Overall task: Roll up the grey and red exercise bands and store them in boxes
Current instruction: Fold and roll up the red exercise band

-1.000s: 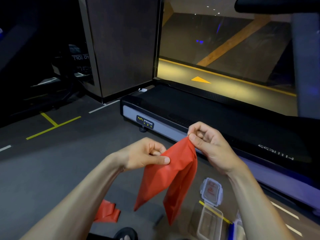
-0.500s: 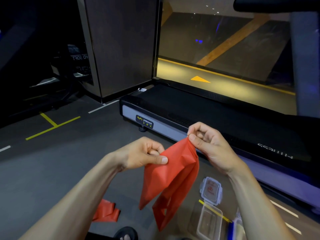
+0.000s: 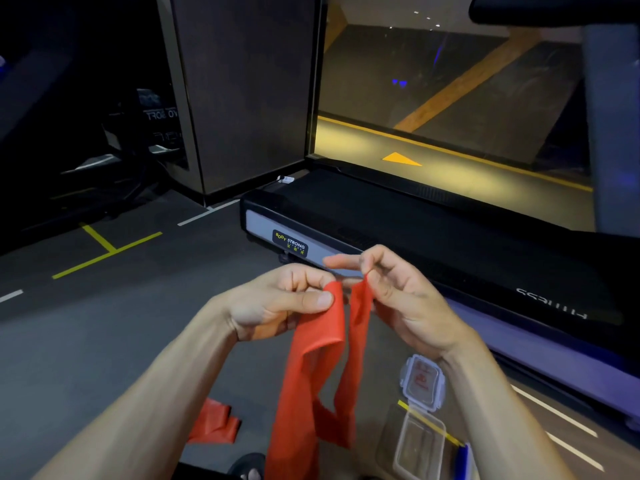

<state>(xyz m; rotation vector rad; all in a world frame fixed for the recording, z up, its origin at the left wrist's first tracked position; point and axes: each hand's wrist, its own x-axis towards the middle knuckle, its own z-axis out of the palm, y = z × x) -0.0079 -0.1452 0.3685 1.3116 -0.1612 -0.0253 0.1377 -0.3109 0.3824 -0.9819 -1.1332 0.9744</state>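
The room is a dim gym with a dark grey floor [image 3: 104,341] marked by yellow tape lines [image 3: 104,251] toward its far left and short white dashes near the left edge and along the right side. A treadmill [image 3: 450,244] with a black belt and a grey side rail lies across the right half of the floor, a small "BODY STRONG" label on its near end. Behind it stands a dark panelled pillar [image 3: 242,98], and to its right a large mirror or window [image 3: 450,98] shows a lit yellow strip with an orange arrow. Above the middle of the floor, the left hand [image 3: 277,303] pinches one top edge of the red exercise band [image 3: 311,375] between thumb and curled fingers, while the right hand [image 3: 405,299] pinches the other edge just beside it, its forefinger stretched out and the remaining fingers loosely bent. The band hangs from both hands in two strips that meet lower down. On the floor near the bottom edge, a second red piece [image 3: 214,424] lies to the left, and a clear plastic box [image 3: 419,448] with its lid [image 3: 422,381] off sits to the right, close to the treadmill rail.
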